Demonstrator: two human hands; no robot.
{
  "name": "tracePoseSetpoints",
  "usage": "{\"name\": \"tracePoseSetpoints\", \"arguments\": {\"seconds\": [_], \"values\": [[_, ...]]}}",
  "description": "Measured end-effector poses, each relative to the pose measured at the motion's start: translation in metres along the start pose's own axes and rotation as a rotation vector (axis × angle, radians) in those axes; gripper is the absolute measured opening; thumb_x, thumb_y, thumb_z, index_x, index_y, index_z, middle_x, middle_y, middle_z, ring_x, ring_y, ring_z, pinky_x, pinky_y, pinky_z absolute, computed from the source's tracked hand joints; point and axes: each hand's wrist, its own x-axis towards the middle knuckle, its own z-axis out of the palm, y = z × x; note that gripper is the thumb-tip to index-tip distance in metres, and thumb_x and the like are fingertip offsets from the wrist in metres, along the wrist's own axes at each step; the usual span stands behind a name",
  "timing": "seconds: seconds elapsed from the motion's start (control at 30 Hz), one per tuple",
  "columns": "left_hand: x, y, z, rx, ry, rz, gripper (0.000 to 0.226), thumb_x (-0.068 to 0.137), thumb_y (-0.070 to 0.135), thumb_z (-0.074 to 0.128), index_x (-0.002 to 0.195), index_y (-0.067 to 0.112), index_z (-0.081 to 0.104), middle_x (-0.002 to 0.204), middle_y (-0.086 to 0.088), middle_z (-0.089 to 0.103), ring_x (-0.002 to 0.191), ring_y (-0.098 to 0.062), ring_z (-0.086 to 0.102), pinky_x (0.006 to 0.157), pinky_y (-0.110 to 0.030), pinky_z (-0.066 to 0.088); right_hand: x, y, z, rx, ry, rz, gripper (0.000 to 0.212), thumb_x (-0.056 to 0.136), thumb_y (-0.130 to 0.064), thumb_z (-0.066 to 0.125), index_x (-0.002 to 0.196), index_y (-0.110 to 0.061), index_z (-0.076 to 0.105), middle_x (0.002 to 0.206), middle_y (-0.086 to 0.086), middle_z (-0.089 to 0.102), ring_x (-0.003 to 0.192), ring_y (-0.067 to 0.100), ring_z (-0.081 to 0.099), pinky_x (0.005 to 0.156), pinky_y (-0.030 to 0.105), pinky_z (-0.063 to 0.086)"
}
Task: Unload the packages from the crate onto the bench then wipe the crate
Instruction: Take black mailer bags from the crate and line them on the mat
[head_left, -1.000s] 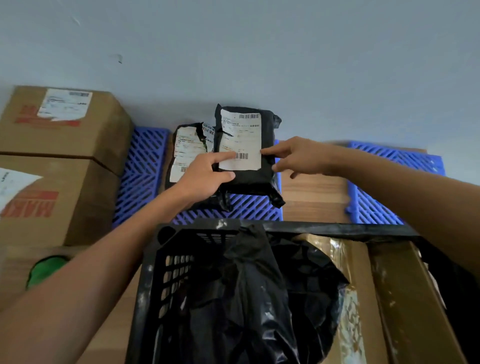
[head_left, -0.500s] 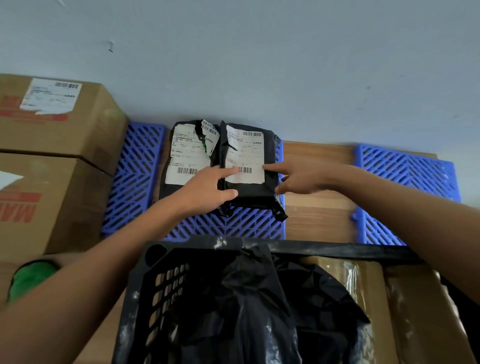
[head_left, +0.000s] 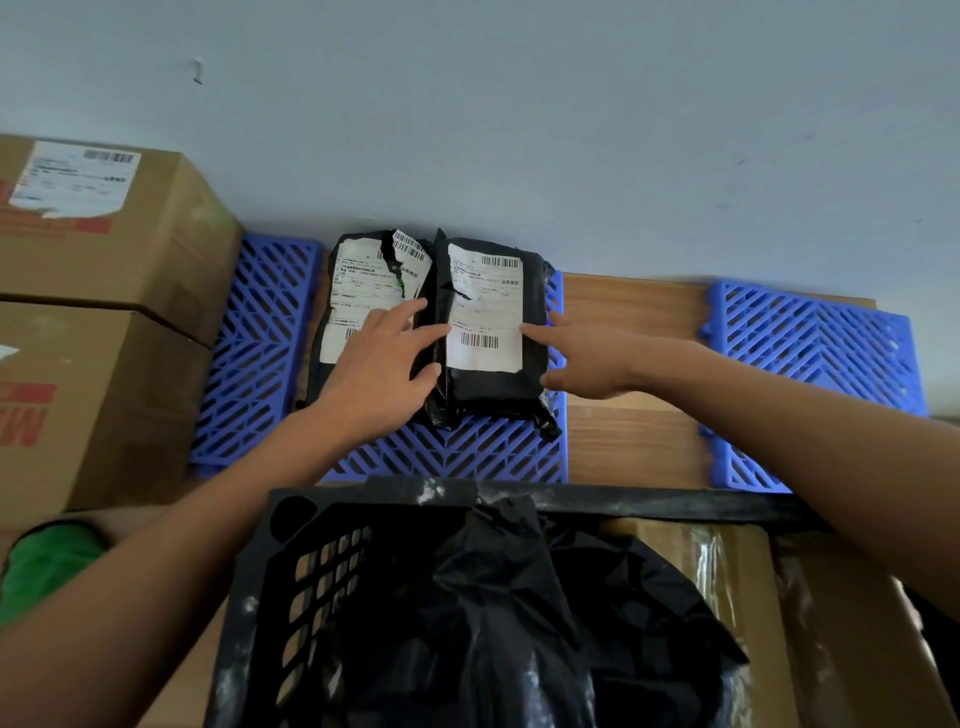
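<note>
Lying flat on blue mat (head_left: 457, 457) beyond crate (head_left: 291, 582): two black pkgs. L hand (head_left: 382, 371) & R hand (head_left: 592, 358), both spread, fingers touching right pkg (head_left: 493, 332); left pkg (head_left: 358, 306) touching it. More pkgs inside crate.

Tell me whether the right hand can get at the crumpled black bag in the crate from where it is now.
Probably yes. The right hand is open, resting against the labelled black package on the bench. The crumpled black bag lies uncovered at the top of the open crate, below that forearm, so pulling back looks unobstructed.
</note>
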Motion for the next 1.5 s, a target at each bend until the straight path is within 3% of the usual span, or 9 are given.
{"name": "tracePoseSetpoints", "arguments": {"seconds": [0.23,0.5,0.73,0.9,1.03,1.2,1.27,1.33,1.5], "values": [[-0.002,-0.009,0.014,0.242,-0.105,-0.024,0.051,0.102,0.052,0.044,0.153,0.045,0.037,0.167,-0.002,0.012,0.154,-0.024,0.001,0.123,-0.059,0.002,-0.004,-0.001,0.007,-0.102,-0.044,-0.021,0.07,0.106,-0.019,0.042,0.163,-0.031,0.003,0.169,0.004,-0.021,0.155,0.029,0.02,0.121,0.039,0.028],[0.0,-0.012,0.018,0.3,-0.175,-0.038,0.049,0.105,0.053,0.036,0.154,0.045,0.036,0.167,-0.003,0.003,0.153,-0.028,-0.001,0.122,-0.065,0.004,0.001,0.002,0.009,-0.157,-0.125,0.022,0.075,0.107,-0.011,0.037,0.161,-0.036,-0.009,0.165,-0.001,-0.03,0.153,0.027,0.027,0.113,0.04,0.04],[-0.002,-0.013,0.017,0.301,-0.179,-0.037,0.049,0.105,0.051,0.037,0.154,0.043,0.037,0.168,-0.003,0.005,0.154,-0.029,0.0,0.123,-0.063,0.004,0.001,0.001,0.006,-0.151,-0.145,-0.016,0.075,0.107,-0.017,0.041,0.161,-0.036,-0.007,0.166,-0.002,-0.028,0.153,0.028,0.025,0.118,0.041,0.035],[-0.013,-0.012,0.006,0.201,-0.105,-0.008,0.049,0.106,0.046,0.04,0.153,0.034,0.043,0.166,-0.002,0.022,0.154,-0.026,0.009,0.124,-0.056,0.013,-0.008,-0.008,-0.007,-0.094,-0.134,0.017,0.07,0.107,-0.02,0.045,0.163,-0.03,0.004,0.17,0.004,-0.016,0.157,0.026,0.013,0.125,0.038,0.018],[-0.027,-0.008,-0.017,0.06,0.047,0.011,0.043,0.105,0.038,0.049,0.145,0.026,0.056,0.156,-0.001,0.044,0.147,-0.023,0.03,0.118,-0.053,0.03,-0.031,-0.021,-0.031,-0.045,-0.075,0.046,0.059,0.108,-0.028,0.046,0.162,-0.026,0.02,0.169,0.005,0.02,0.154,0.024,0.025,0.122,0.037,0.02],[-0.048,0.006,-0.062,-0.242,0.271,-0.05,0.032,0.103,0.025,0.057,0.133,0.022,0.067,0.135,0.003,0.065,0.116,-0.012,0.057,0.107,-0.026,0.037,-0.064,-0.036,-0.052,0.043,0.038,0.001,0.054,0.107,-0.029,0.048,0.158,-0.028,0.033,0.164,-0.001,0.033,0.15,0.02,0.033,0.122,0.037,0.023],[-0.056,0.013,-0.075,-0.313,0.242,-0.081,0.031,0.102,0.029,0.059,0.131,0.029,0.068,0.128,0.007,0.067,0.106,-0.01,0.061,0.105,-0.028,0.043,-0.081,-0.043,-0.056,0.115,0.099,-0.016,0.052,0.106,-0.026,0.05,0.156,-0.027,0.037,0.16,-0.002,0.04,0.146,0.019,0.039,0.121,0.035,0.027],[-0.065,0.021,-0.087,-0.377,0.18,-0.073,0.03,0.101,0.034,0.058,0.129,0.036,0.067,0.125,0.013,0.068,0.112,-0.002,0.063,0.106,-0.032,0.048,-0.104,-0.051,-0.059,0.225,0.175,-0.028,0.05,0.105,-0.025,0.051,0.154,-0.029,0.042,0.155,-0.005,0.048,0.142,0.016,0.044,0.117,0.034,0.033],[-0.093,0.054,-0.122,-0.486,0.17,0.001,0.031,0.102,0.03,0.06,0.132,0.034,0.065,0.12,0.012,0.069,0.107,0.002,0.065,0.083,-0.005,0.047,-0.185,-0.071,-0.05,0.525,0.478,-0.061,0.044,0.106,-0.019,0.053,0.15,-0.025,0.05,0.148,-0.013,0.051,0.135,-0.001,0.044,0.114,0.022,0.031]]}}
